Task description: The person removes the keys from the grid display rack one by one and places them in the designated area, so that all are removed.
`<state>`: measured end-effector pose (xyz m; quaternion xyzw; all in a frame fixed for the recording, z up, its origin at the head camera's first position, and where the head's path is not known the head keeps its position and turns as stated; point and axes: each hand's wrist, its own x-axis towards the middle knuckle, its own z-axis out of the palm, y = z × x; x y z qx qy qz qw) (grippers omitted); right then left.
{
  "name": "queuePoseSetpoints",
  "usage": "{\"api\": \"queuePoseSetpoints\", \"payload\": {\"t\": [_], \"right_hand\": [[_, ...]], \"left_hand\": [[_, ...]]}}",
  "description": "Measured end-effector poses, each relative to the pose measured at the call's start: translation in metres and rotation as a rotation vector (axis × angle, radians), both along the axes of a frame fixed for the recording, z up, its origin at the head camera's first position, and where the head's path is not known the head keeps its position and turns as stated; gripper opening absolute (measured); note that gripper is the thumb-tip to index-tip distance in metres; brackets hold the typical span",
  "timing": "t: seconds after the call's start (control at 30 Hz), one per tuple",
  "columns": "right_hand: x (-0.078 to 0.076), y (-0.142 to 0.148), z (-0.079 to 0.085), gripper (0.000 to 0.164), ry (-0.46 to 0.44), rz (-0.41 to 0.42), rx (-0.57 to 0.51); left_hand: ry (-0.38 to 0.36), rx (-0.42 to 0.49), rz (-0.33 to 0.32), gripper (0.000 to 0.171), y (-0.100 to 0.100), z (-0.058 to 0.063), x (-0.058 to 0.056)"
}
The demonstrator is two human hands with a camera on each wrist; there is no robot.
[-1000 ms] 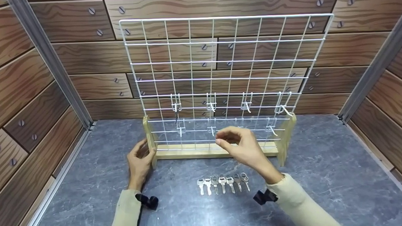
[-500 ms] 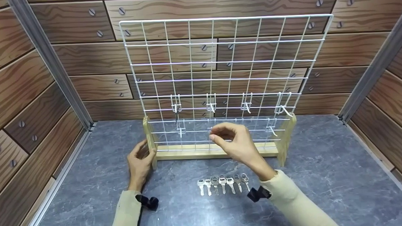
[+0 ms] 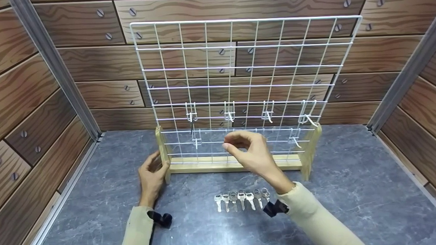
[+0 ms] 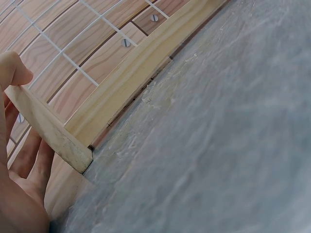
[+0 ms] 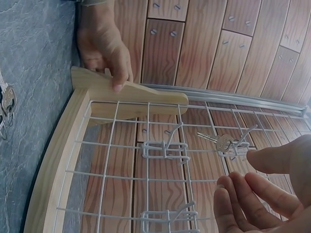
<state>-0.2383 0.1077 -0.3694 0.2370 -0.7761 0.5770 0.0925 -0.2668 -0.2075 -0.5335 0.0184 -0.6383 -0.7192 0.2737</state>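
Note:
A white wire grid rack [image 3: 250,67] stands on a wooden base [image 3: 237,167]. My left hand [image 3: 151,177] grips the left wooden side piece [image 4: 51,128], thumb over its edge and fingers behind. My right hand [image 3: 253,154] is before the lower middle of the grid, fingers bent; the right wrist view shows a gap between thumb and fingertips, with nothing in it. One key [image 5: 223,142] hangs from the upper left wire hook [image 5: 243,141], beyond those fingertips. Several keys [image 3: 241,199] lie in a row on the table in front of the base.
More white hooks, such as the upper right hook [image 3: 306,117] and lower left hook [image 3: 196,142], project from the grid; my right hand hides part of the lower row. The grey marbled table [image 3: 98,213] is enclosed by wood-patterned walls [image 3: 103,61] with metal corner rails.
My right hand has moved a little left along the lower grid, its fingers still bent. The left hand, rack and row of keys have stayed put.

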Motion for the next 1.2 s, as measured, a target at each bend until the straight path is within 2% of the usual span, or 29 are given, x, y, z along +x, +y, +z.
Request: {"api": "queuePoseSetpoints", "payload": {"t": [0.53, 1.2], "right_hand": [[-0.004, -0.013, 0.001, 0.02, 0.025, 0.0, -0.011], [-0.012, -0.033, 0.004, 0.024, 0.058, -0.017, -0.063]], "left_hand": [[-0.001, -0.026, 0.002, 0.047, -0.002, -0.001, 0.001], [0.011, 0.003, -0.01, 0.048, -0.001, -0.001, -0.001]]}}
